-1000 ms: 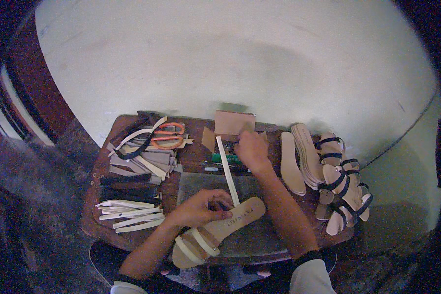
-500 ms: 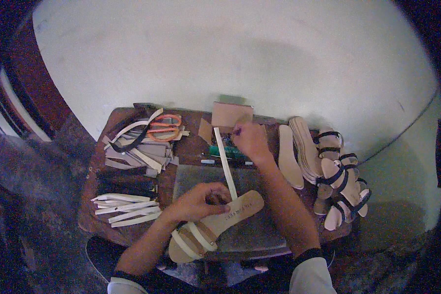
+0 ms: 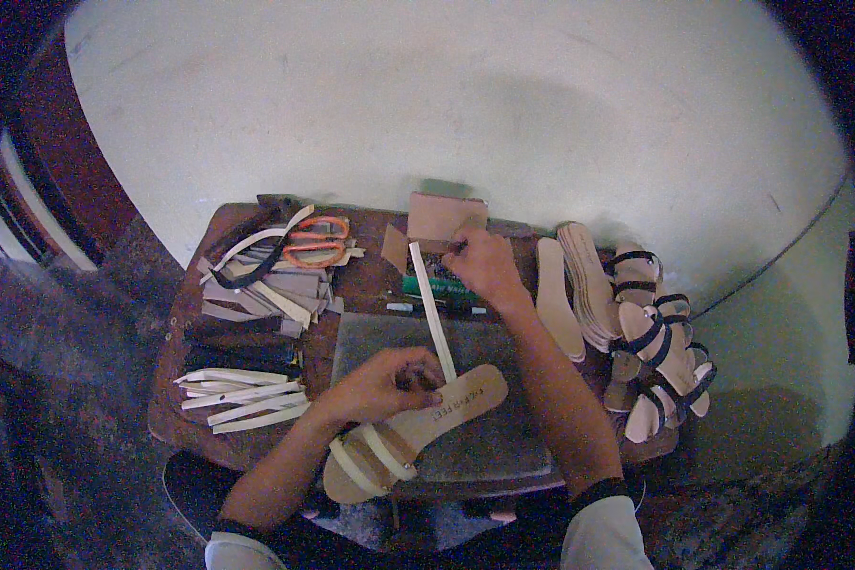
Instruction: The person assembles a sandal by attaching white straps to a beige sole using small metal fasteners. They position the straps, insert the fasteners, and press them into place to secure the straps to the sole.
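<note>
My left hand (image 3: 387,385) is closed on a tan sandal (image 3: 475,391), near its middle. Two cream straps (image 3: 375,446) cross the sandal's near-left end. A long cream strip (image 3: 430,304) rises from beside my left fingers toward the far side; whether it is fixed to the sole I cannot tell. My right hand (image 3: 484,261) is over a small open cardboard box (image 3: 442,218) with a green front, its fingers pinched together at the box's right side. What they hold, if anything, is too small to make out.
On the left lie orange-handled scissors (image 3: 315,239) on a pile of grey strips (image 3: 261,290), with cream strips (image 3: 247,399) nearer me. Stacked soles (image 3: 589,285) and finished sandals with black straps (image 3: 660,337) fill the right side. A dark mat (image 3: 503,446) covers the table's middle.
My right hand has lifted slightly out of the box, its fingers drawn together. The left hand still holds the sandal in nearly the same place; the whole view has shifted a little.
</note>
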Demonstrator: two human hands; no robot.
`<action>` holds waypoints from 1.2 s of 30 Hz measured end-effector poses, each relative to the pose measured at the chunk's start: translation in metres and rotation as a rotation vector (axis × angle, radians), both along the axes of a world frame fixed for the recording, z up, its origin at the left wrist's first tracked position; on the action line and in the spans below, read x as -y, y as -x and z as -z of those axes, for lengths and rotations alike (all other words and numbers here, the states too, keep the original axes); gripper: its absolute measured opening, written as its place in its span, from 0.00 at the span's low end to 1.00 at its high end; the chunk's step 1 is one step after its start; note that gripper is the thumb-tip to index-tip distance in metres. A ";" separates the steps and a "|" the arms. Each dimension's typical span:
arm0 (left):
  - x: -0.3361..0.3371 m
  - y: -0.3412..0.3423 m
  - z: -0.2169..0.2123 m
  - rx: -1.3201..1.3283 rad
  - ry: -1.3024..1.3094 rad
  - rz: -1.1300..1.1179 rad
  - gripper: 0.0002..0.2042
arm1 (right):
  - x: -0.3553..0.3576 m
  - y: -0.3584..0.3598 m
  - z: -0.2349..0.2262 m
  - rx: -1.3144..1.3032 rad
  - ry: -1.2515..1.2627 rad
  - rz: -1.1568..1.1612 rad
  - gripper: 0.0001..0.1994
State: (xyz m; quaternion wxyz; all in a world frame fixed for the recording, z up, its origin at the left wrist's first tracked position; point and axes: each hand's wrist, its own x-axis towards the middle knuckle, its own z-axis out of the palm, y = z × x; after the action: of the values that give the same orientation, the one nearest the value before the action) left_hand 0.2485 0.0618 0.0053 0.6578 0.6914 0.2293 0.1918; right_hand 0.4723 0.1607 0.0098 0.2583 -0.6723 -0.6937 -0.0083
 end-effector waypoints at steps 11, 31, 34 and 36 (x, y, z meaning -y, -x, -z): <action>-0.001 0.002 0.001 -0.026 0.035 0.003 0.15 | 0.002 0.000 -0.004 -0.030 0.100 -0.151 0.11; 0.004 -0.003 -0.002 -0.035 -0.107 -0.047 0.13 | 0.138 -0.002 -0.027 -0.803 0.497 -0.400 0.08; 0.004 -0.005 -0.005 -0.022 -0.023 -0.054 0.14 | 0.139 0.004 -0.031 -0.733 0.467 -0.402 0.09; 0.005 -0.005 -0.010 -0.095 0.027 -0.054 0.14 | 0.139 0.005 -0.025 -0.752 0.511 -0.384 0.10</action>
State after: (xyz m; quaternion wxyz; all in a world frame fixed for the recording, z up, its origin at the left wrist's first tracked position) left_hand 0.2536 0.0571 0.0152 0.6499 0.6844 0.2813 0.1733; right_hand 0.4676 0.0221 0.0346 0.3144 -0.5306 -0.6437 0.4530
